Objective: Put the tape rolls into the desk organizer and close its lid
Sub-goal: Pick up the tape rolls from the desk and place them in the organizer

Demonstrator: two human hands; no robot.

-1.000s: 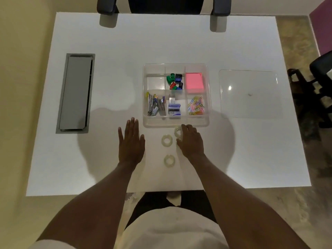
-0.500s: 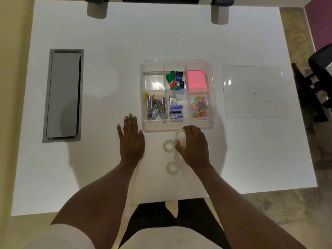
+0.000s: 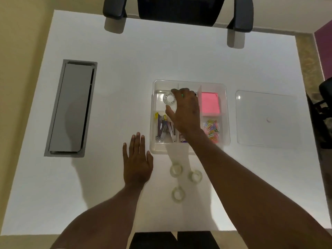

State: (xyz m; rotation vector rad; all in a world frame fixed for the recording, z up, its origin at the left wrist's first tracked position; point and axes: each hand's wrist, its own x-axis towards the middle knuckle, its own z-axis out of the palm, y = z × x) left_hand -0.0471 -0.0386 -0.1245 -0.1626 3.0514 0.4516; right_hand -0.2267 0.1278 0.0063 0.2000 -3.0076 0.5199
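A clear desk organizer (image 3: 227,123) with several compartments stands at the middle of the white desk. My right hand (image 3: 186,112) reaches over it and pinches a clear tape roll (image 3: 169,99) between thumb and fingers above the far-left compartment. Three more clear tape rolls lie on the desk in front of the organizer: one on the left (image 3: 176,170), one on the right (image 3: 195,176), one nearest me (image 3: 178,194). My left hand (image 3: 137,164) rests flat on the desk, fingers spread, left of the organizer. The clear lid (image 3: 265,119) lies flat to the organizer's right.
Inside the organizer are pink sticky notes (image 3: 210,103), coloured paper clips (image 3: 212,130) and metal staple removers (image 3: 164,128). A grey cable hatch (image 3: 70,108) is set into the desk at the left. A black office chair (image 3: 179,9) stands at the far edge.
My right hand has lifted one tape roll from the desk and carried it forward over the organizer's far-left compartment. The left hand has stayed flat on the desk.
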